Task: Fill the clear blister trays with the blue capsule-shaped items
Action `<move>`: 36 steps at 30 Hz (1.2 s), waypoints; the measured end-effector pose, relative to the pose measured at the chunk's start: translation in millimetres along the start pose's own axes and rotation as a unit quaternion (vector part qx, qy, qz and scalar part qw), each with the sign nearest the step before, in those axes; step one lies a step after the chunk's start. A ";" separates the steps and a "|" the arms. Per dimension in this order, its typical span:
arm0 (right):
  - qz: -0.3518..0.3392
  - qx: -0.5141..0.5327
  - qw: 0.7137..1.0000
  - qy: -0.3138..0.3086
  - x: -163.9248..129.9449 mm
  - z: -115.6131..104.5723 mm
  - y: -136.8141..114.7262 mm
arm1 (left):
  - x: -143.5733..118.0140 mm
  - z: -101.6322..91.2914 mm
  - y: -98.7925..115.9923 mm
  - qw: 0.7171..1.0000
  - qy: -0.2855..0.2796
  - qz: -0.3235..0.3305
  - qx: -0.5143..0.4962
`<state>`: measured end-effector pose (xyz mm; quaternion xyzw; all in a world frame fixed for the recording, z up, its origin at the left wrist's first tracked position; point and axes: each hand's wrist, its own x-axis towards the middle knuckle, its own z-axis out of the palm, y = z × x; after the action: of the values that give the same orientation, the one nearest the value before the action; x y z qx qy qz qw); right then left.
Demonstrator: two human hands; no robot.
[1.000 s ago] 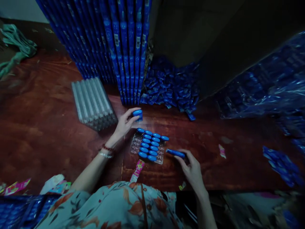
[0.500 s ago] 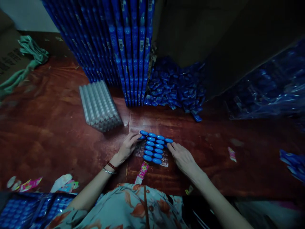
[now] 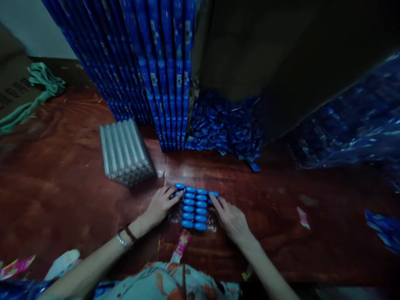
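Near the front edge of the counter (image 3: 62,183), about midway along it, lies a clear blister tray (image 3: 194,210) with blue capsule-shaped pieces (image 3: 193,205) seated in rows. Most of its pockets look filled; a strip of bare clear plastic shows along the tray's left side, and whether any pockets there are still vacant cannot be made out.

The left hand (image 3: 159,205) rests at the tray's left side, fingers loosely spread and touching the top-left pieces, gripping nothing. The right hand (image 3: 229,217) lies flat at the right side, fingertips on the upper-right pieces, also holding nothing. The filling therefore seems close to done.

Toward the back edge stand upright blue cards (image 3: 156,71), a stack of empty clear trays (image 3: 123,150) and a heap of loose blue pieces (image 3: 225,125).
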<state>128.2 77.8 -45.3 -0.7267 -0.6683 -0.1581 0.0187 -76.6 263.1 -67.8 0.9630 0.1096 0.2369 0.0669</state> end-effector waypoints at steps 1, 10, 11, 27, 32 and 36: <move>0.018 0.025 0.998 0.045 -3.8 3.0 2.6 | -1.8 0.4 1.2 0.999 0.026 -0.016 0.011; 0.232 0.223 0.943 0.081 140.0 34.3 108.9 | 160.5 23.1 -27.0 0.979 0.055 -0.137 -0.139; 0.242 0.220 0.943 0.066 166.2 40.7 119.9 | 188.6 32.5 -32.9 0.979 0.023 -0.161 -0.119; 0.210 0.270 0.940 -0.005 152.9 71.3 102.7 | 185.3 56.9 -48.0 0.915 -0.231 -0.251 -0.216; 0.202 0.348 0.915 0.013 95.6 68.6 77.1 | 145.9 31.8 -52.1 0.917 -0.209 -0.188 -0.282; 0.234 0.348 0.906 0.060 63.6 61.9 73.0 | 117.4 18.3 -54.0 0.935 -0.006 -0.244 -0.256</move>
<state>215.9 146.2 -74.4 -0.7986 -0.4890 0.0505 0.3472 23.8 342.5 -41.8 0.8581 0.2767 0.2276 0.3677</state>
